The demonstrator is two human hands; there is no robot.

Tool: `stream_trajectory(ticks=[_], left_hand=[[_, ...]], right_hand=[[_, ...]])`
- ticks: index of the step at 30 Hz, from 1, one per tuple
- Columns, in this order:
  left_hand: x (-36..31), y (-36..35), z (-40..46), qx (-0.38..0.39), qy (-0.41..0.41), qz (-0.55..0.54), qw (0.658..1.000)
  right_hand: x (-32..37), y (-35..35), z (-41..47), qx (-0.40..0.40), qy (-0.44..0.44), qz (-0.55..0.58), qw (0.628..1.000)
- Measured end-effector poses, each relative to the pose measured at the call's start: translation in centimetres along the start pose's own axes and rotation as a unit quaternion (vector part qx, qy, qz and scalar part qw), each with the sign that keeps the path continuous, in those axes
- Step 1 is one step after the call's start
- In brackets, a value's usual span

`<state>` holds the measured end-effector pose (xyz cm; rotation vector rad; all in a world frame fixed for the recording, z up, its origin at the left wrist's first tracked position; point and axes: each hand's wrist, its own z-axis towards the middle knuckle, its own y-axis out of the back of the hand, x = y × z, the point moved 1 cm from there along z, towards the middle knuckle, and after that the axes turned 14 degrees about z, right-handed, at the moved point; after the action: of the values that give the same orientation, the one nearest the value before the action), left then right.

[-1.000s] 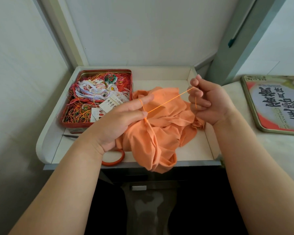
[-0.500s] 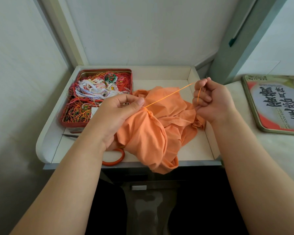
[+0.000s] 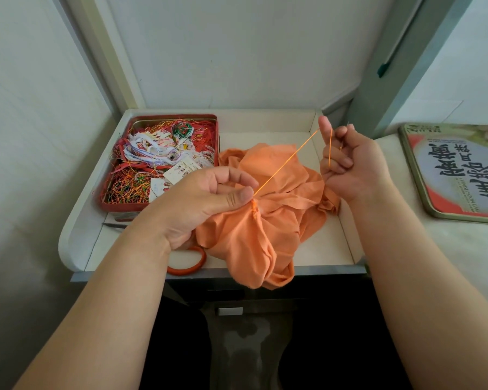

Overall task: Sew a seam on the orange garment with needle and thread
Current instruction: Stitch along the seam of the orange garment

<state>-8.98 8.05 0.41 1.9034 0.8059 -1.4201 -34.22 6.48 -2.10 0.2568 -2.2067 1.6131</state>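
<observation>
The orange garment (image 3: 268,220) lies bunched in the middle of the white tray, one fold hanging over the front edge. My left hand (image 3: 206,201) pinches a gathered bit of the fabric between thumb and fingers. From that spot an orange thread (image 3: 286,161) runs taut up and to the right. My right hand (image 3: 347,161) holds the thread's far end, which loops over the raised forefinger and drops down past the curled fingers. I cannot make out the needle for certain.
A red tin (image 3: 161,164) full of tangled coloured threads and small cards sits at the tray's back left. An orange ring (image 3: 186,263) lies by the front edge under my left wrist. A printed tin lid (image 3: 457,170) rests on the counter to the right. The white tray (image 3: 330,243) has raised walls.
My right hand has drawn the thread further up and to the right, with the forefinger now raised. My left hand's forefinger has curled in onto the fabric and the hand has shifted slightly.
</observation>
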Motion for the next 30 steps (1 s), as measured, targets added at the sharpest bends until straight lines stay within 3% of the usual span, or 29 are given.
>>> stream_trajectory(ticks=[5, 10, 17, 19, 21, 23, 25, 28, 30], left_hand=[[-0.1, -0.2, -0.3, 0.047, 0.013, 0.014, 0.999], [0.0, -0.5, -0.2, 0.045, 0.034, 0.046, 0.997], [0.3, -0.5, 0.0, 0.065, 0.046, 0.106, 0.991], [0.4, -0.6, -0.1, 0.069, 0.038, 0.109, 0.991], [0.5, -0.4, 0.0, 0.048, 0.021, 0.110, 0.993], [0.6, 0.0, 0.1, 0.005, 0.004, 0.108, 0.994], [0.8, 0.3, 0.4, -0.041, -0.008, 0.103, 0.994], [0.8, 0.4, 0.7, -0.093, -0.020, 0.099, 0.991], [0.8, 0.5, 0.8, -0.119, -0.025, 0.096, 0.988]], right_hand=[[-0.1, -0.2, -0.2, 0.010, 0.003, -0.015, 1.000], [-0.2, -0.7, -0.5, 0.031, 0.008, -0.038, 0.999], [0.2, -0.2, -0.2, -0.027, 0.104, -0.010, 0.994], [0.2, -0.2, -0.1, -0.045, 0.115, -0.085, 0.989], [-0.1, -0.2, -0.1, -0.079, 0.112, -0.292, 0.946], [-0.7, -0.3, -0.5, -0.104, 0.084, -0.517, 0.845], [-1.4, -0.6, -0.9, -0.106, 0.093, -0.627, 0.766], [-2.8, -2.3, -1.9, -0.070, 0.197, -0.618, 0.758], [-4.4, -3.5, -3.1, -0.028, 0.169, -0.584, 0.793]])
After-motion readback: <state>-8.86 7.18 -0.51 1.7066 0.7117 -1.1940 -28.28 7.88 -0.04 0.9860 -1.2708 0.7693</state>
